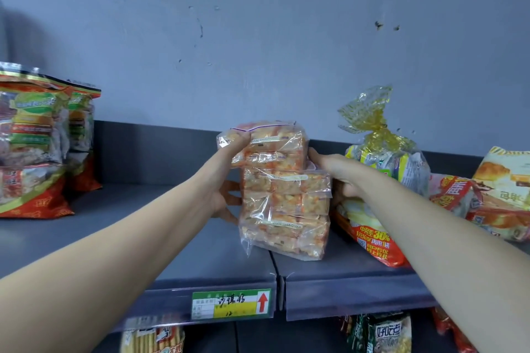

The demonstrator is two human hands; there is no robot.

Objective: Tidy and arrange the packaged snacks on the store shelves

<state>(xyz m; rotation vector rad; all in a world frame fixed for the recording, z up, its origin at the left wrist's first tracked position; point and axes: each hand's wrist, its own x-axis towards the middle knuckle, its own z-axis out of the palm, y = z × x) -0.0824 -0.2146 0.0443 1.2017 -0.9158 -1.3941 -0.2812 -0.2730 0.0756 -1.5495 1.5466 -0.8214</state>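
A stack of clear snack bags (284,192) filled with orange-and-cream squares stands upright on the grey shelf (183,252), near its middle. My left hand (226,180) grips the stack's left side, thumb on the top bag's corner and fingers along the lower bags. My right hand (335,172) presses against the stack's right side, its fingers partly hidden behind the bags.
Big red-and-gold assorted snack bags (34,146) stand at the shelf's left. To the right lie a yellow-tied clear bag (384,152), a red-orange packet (370,232) and bread-print packs (504,195). A green-yellow price tag (231,304) sits on the shelf edge. More packets (387,332) fill the shelf below.
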